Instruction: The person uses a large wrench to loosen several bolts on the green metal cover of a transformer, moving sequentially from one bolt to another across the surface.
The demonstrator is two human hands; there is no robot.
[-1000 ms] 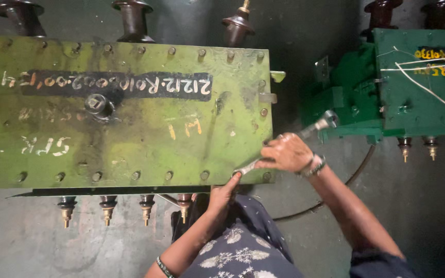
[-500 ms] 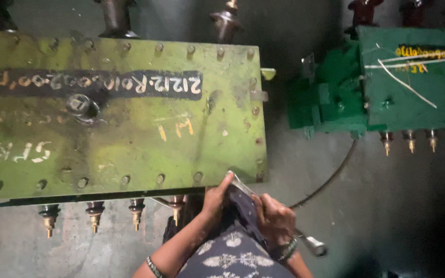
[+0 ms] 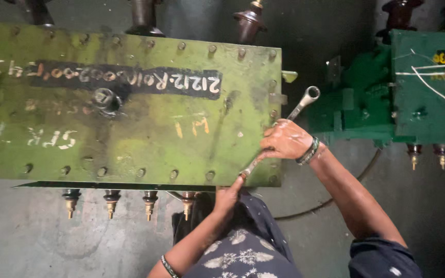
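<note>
A long silver double-ended ring spanner (image 3: 284,131) is gripped around its middle by the right hand (image 3: 284,140), fingers closed tightly on the shaft, with its upper ring end free in the air past the lid's right edge and its lower end laid near the bottom right corner of the worn light-green bolted metal lid (image 3: 130,103). The left hand (image 3: 227,195) is closed around that lower end, seemingly at a rim bolt, though the contact is hidden by the fingers. Brass-tipped terminal studs (image 3: 110,202) are seen below the lid edge, dark brown porcelain insulators (image 3: 247,23) above it. A darker green metal unit (image 3: 418,87) stands well apart to the right, and a black cable (image 3: 336,198) lies curved on the grey floor between them
</note>
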